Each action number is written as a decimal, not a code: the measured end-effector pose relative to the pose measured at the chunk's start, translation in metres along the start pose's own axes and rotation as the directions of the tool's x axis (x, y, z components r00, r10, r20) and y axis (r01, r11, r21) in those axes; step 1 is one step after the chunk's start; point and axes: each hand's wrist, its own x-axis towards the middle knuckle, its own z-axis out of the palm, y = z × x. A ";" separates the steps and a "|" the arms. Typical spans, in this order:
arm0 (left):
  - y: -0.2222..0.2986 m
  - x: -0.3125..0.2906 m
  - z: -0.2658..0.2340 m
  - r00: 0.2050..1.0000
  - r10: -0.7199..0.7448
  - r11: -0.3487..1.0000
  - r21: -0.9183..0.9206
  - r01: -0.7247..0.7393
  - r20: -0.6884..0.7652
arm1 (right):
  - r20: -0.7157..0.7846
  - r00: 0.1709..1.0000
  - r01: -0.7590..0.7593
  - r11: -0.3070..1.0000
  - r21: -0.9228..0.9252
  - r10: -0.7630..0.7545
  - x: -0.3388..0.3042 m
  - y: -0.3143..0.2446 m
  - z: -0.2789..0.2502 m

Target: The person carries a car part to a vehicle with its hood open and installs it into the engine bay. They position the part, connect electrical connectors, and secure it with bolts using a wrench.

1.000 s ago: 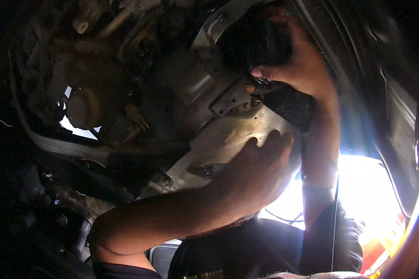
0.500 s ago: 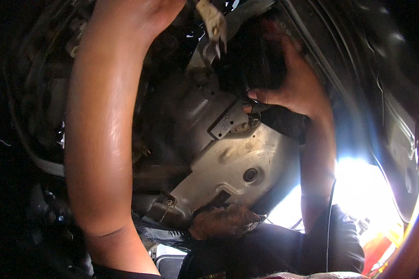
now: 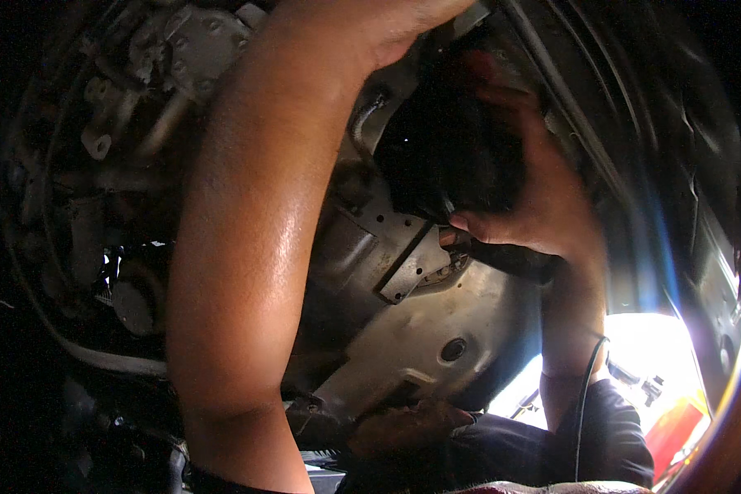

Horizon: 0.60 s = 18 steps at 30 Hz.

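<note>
- Since the previous frame, left forearm (image 3: 255,222) has been swung rightward, left hand (image 3: 420,20) carried further right along the top; dark part (image 3: 445,156) is still gripped; view slightly shifted.
- Far left: metal bracket with hole (image 3: 99,146) seen among other underside parts, not touched.
- Left arm: raised with elbow bent low, presumably so high parts can be reached. Hand mostly cut off by the frame; grip cannot be told.
- Middle: pale metal panel (image 3: 420,317), round plug (image 3: 453,350) set near its right edge; perforated bracket (image 3: 413,267) placed at its upper edge, probably as a mount.
- Dark part: located beyond panel's upper edge, above perforated bracket; outline lost in shadow, kind cannot be told.
- Right hand (image 3: 543,206): clasped round dark part, thumb at lower side, fingers spread up its right side; likely held so for steadying.
- Far right: thin cable (image 3: 582,403) hung along dark sleeve (image 3: 609,428); red object (image 3: 679,436) blurred in bright gap (image 3: 650,346).
</note>
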 end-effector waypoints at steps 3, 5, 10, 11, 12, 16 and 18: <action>0.005 -0.003 0.008 0.998 0.041 0.998 0.052 -0.039 -0.038 | 0.014 1.000 0.021 0.999 -0.041 -0.021 0.002 -0.004 -0.001; 0.001 -0.002 0.007 0.997 0.068 0.993 0.093 -0.070 0.028 | 0.000 1.000 0.009 0.998 -0.058 -0.009 0.002 -0.007 -0.001; -0.034 0.020 -0.004 0.806 0.514 0.600 0.548 -0.582 0.293 | -0.035 0.998 -0.056 0.998 -0.002 0.056 0.004 -0.015 -0.001; -0.029 0.020 -0.003 0.847 0.464 0.629 0.577 -0.521 0.259 | -0.022 0.998 -0.051 0.999 -0.017 0.051 0.005 -0.016 -0.002; -0.026 0.021 -0.004 0.981 0.132 0.893 0.412 -0.180 0.143 | -0.008 0.999 -0.049 0.998 -0.030 0.049 0.005 -0.017 -0.003; -0.011 0.011 -0.008 0.968 -0.162 0.985 0.093 0.147 0.193 | -0.007 0.995 -0.097 0.990 -0.105 0.097 0.004 -0.020 -0.004; -0.011 0.011 -0.014 0.965 -0.110 0.994 0.040 0.103 0.239 | -0.002 0.986 -0.164 0.986 -0.034 0.164 0.003 -0.022 -0.004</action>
